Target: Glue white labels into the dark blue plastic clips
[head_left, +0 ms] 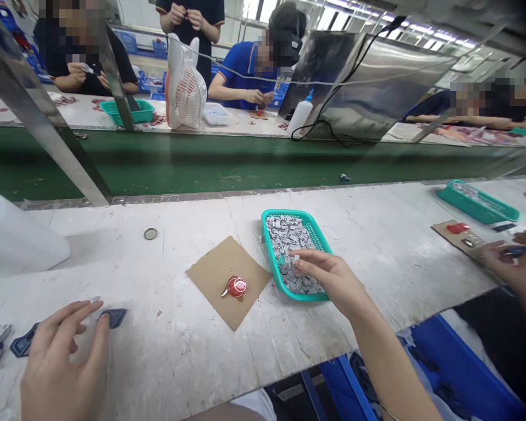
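My right hand (331, 278) is over the green plastic basket (269, 248), thumb and forefinger pinching a small white piece (296, 258). Many small grey-and-white pieces (289, 234) fill the basket. At the lower left, my left hand (65, 356) is open with its fingers apart, low over the table. Its thumb tip reaches the edge of a dark blue flat piece (116, 317); whether it presses on it I cannot tell. Another dark piece (23, 342) lies partly behind that hand. Between my hands, a cardboard square (219, 257) carries a glossy red blob (236, 286) with a thin stick-like thing beside it.
A bottle cap (150, 234) and a white container (17, 231) are on the left. To the right, a co-worker's hands (515, 263) work near another cardboard piece (473, 248) and green basket (477, 204). Beyond a green strip (201, 164), several people sit or stand at another bench.
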